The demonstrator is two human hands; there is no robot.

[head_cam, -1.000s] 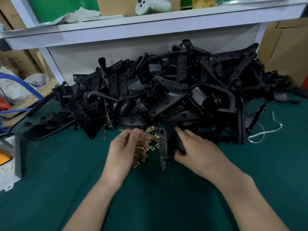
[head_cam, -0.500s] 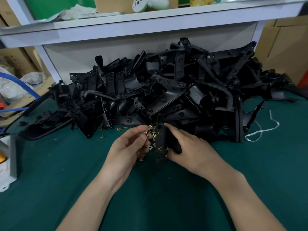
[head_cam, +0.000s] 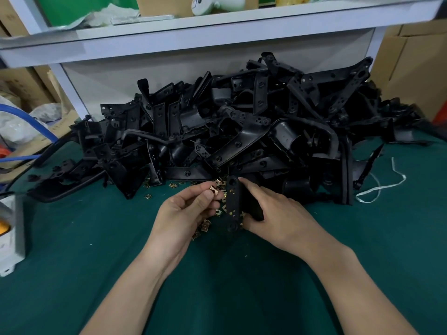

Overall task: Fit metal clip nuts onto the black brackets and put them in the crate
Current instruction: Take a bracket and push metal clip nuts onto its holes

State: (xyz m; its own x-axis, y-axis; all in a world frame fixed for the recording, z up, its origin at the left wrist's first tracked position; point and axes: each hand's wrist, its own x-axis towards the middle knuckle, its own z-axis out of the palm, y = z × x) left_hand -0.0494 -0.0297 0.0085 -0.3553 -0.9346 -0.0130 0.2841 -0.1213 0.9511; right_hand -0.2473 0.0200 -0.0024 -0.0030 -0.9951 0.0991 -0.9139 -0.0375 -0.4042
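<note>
My left hand [head_cam: 183,209] pinches one brass-coloured clip nut [head_cam: 212,189] between thumb and forefinger, the other fingers curled under. My right hand [head_cam: 278,216] grips one black bracket [head_cam: 233,204], a narrow strip stood nearly upright with a round hole at each end; my forefinger lies along its top edge and my thumb is hidden behind it. The nut is just beside the bracket's upper left edge; I cannot tell whether they touch.

Under and between my two hands lies a scatter of loose clip nuts [head_cam: 205,224] on the green table [head_cam: 96,250], too bunched and partly covered to count, and a few more [head_cam: 147,196] lie apart to the left by the pile's foot. Behind them is one big heap of black brackets [head_cam: 242,131], dozens tangled together, beyond counting.

One white cord [head_cam: 379,187] loops on the table at the right. One grey box [head_cam: 12,233] sits at the left edge. One white controller [head_cam: 212,3] rests on the shelf [head_cam: 217,37] above.
</note>
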